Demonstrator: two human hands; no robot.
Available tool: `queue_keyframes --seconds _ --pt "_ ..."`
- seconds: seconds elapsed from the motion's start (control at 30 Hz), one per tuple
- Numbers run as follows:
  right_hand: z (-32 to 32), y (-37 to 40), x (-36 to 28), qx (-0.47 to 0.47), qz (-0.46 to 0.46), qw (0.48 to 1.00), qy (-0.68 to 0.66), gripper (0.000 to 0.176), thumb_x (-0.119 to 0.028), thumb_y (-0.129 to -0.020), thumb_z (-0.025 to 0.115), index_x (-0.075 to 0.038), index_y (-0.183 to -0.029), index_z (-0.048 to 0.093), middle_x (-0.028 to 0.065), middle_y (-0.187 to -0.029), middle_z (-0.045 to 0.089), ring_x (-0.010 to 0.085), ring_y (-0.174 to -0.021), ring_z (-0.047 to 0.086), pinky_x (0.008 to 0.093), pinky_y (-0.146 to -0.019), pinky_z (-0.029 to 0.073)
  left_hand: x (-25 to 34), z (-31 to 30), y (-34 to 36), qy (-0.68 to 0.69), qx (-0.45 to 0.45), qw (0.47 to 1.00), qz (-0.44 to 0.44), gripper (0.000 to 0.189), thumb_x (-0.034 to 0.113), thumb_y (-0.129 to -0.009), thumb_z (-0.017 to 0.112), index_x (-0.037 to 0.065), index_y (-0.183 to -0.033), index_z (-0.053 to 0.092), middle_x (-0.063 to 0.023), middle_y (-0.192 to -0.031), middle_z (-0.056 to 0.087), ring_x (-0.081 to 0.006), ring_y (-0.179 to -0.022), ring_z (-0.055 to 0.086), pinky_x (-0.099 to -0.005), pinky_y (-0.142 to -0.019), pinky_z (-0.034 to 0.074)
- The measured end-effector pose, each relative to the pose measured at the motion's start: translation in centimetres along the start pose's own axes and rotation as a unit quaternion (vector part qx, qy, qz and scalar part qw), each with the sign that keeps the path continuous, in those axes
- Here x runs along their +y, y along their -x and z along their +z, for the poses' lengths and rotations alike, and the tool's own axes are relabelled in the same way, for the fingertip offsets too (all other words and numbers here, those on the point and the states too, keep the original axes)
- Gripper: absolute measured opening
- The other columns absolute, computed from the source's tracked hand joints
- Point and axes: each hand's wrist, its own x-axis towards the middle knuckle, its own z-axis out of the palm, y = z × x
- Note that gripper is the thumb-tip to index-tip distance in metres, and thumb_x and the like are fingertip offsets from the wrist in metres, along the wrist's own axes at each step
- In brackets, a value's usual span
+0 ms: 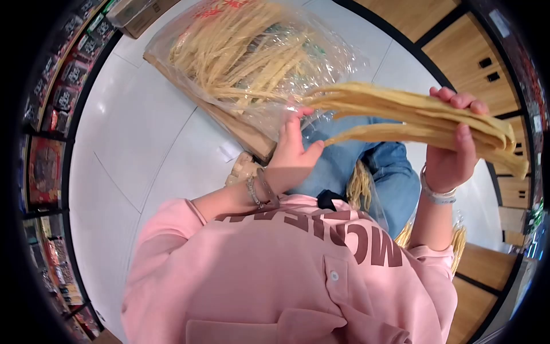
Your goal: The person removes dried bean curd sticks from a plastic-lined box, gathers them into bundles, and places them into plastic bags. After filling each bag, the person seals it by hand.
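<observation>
My right hand (458, 140) is wrapped round a bundle of long, yellow dried bean curd sticks (395, 106), gripping it near its folded right end. The sticks lie almost level above my jeans, split into a thick upper group and a thinner lower strand. At their left ends is my left hand (295, 152), thumb and fingers spread apart, fingertips right at the stick tips. Just beyond my left hand, a large clear plastic bag (338, 51) with red print holds many more loose sticks (229, 57) in a cardboard box (212, 109).
Smaller bunches of sticks in clear plastic (359, 186) rest by my jeans (395, 178). A brown carton (137, 14) stands on the pale tiled floor (132, 137). Shelves of packaged goods (63, 97) line the left; wooden cabinets (475, 57) line the right.
</observation>
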Motion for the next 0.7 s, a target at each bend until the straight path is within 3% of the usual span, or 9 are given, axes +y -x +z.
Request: queue_keyframes --seconds 0.1,0.13,0.23,0.3,0.37,0.4,0.5,0.53,0.7 --pt "-1.7 0.2 -1.4 0.033 -0.018 0.999 -0.012 0.031 -0.008 -0.083 0.049 -0.003 -0.114 0.045 0.0151 -0.103 0.053 0.0344 -0.106 0.054 0.0531 -0.099 0.037 -0.6 -0.1 -0.2 0.033 -0.004 0.999 0.008 0.054 0.005 -0.079 0.057 0.002 -0.128 0.033 -0.0198 -0.128 0.035 -0.0319 -0.126 0.032 -0.0388 -0.105 0.025" --pt "-2.4 0.2 -2.1 0.046 -0.022 0.999 0.0 0.03 -0.009 -0.083 0.048 -0.002 -0.112 0.045 0.0152 -0.104 0.052 0.0349 -0.109 0.051 0.0541 -0.102 0.032 -1.0 0.6 -0.3 0.101 0.002 0.995 0.017 0.049 0.003 -0.082 0.054 0.002 -0.126 0.034 -0.0166 -0.123 0.041 -0.0251 -0.117 0.041 -0.035 -0.1 0.032" --pt "-4.0 0.4 -4.6 0.099 -0.051 0.994 0.014 0.03 -0.011 -0.085 0.045 0.001 -0.112 0.048 0.018 -0.108 0.051 0.0386 -0.117 0.045 0.0586 -0.108 0.021 0.0 0.1 -0.3 0.24 -0.242 0.927 -0.156 0.041 0.001 -0.087 0.048 0.003 -0.126 0.035 -0.0097 -0.126 0.044 -0.017 -0.122 0.041 -0.0314 -0.102 0.032" --pt "-4.9 0.9 -7.8 0.13 -0.007 0.991 0.005 0.027 -0.01 -0.085 0.049 0.002 -0.108 0.051 0.0157 -0.103 0.056 0.0315 -0.106 0.055 0.0476 -0.097 0.041 -0.8 0.5 0.0 0.161 -0.351 0.914 -0.126 0.027 0.004 -0.088 0.05 0.001 -0.114 0.046 -0.006 -0.106 0.055 -0.0113 -0.099 0.052 -0.0256 -0.088 0.041" --pt "-8.8 -0.3 -9.7 0.03 -0.085 0.995 0.032 0.025 -0.012 -0.082 0.054 0.002 -0.102 0.054 0.0183 -0.098 0.06 0.0319 -0.097 0.06 0.0439 -0.085 0.05 0.6 0.6 -0.2 0.003 -0.467 0.88 -0.086 0.02 0.006 -0.089 0.051 0.0 -0.108 0.051 -0.0038 -0.095 0.058 -0.0102 -0.087 0.054 -0.0244 -0.081 0.044" --pt "-8.9 -0.1 -11.3 -0.002 -0.097 0.993 0.061 0.02 -0.011 -0.081 0.054 0.002 -0.097 0.056 0.0177 -0.093 0.06 0.0312 -0.093 0.062 0.0437 -0.083 0.053 1.0 1.2 0.1 -0.024 -0.461 0.886 -0.049 0.012 0.011 -0.087 0.058 0.001 -0.092 0.053 -0.0011 -0.075 0.054 -0.0095 -0.069 0.05 -0.0235 -0.066 0.045" --pt "-11.1 1.0 -16.8 -0.062 -0.112 0.981 0.149 0.016 -0.009 -0.081 0.054 0.003 -0.093 0.054 0.0168 -0.087 0.06 0.0302 -0.086 0.064 0.0427 -0.079 0.056 3.2 3.7 0.3 -0.142 -0.499 0.853 0.051 0.023 0.017 -0.081 0.066 0.003 -0.083 0.049 -0.0015 -0.067 0.047 -0.0112 -0.06 0.045 -0.0245 -0.056 0.041" --pt "-11.9 1.7 -18.1 -0.068 -0.12 0.972 0.19 0.018 -0.008 -0.081 0.054 0.003 -0.095 0.052 0.0168 -0.087 0.06 0.03 -0.085 0.064 0.0418 -0.077 0.057 3.7 5.0 0.7 -0.141 -0.481 0.86 0.092 0.035 0.024 -0.073 0.073 0.005 -0.077 0.044 -0.0057 -0.066 0.047 -0.0172 -0.056 0.048 -0.0293 -0.052 0.041" --pt "-12.3 5.4 -21.9 -0.143 -0.134 0.9 0.39 0.028 -0.005 -0.083 0.056 0.006 -0.105 0.042 0.0175 -0.087 0.058 0.0283 -0.078 0.065 0.0359 -0.067 0.06 3.2 10.3 3.3 -0.209 -0.417 0.863 0.194 0.038 0.034 -0.068 0.072 0.005 -0.076 0.048 -0.0131 -0.07 0.055 -0.0317 -0.066 0.058 -0.0392 -0.056 0.045"
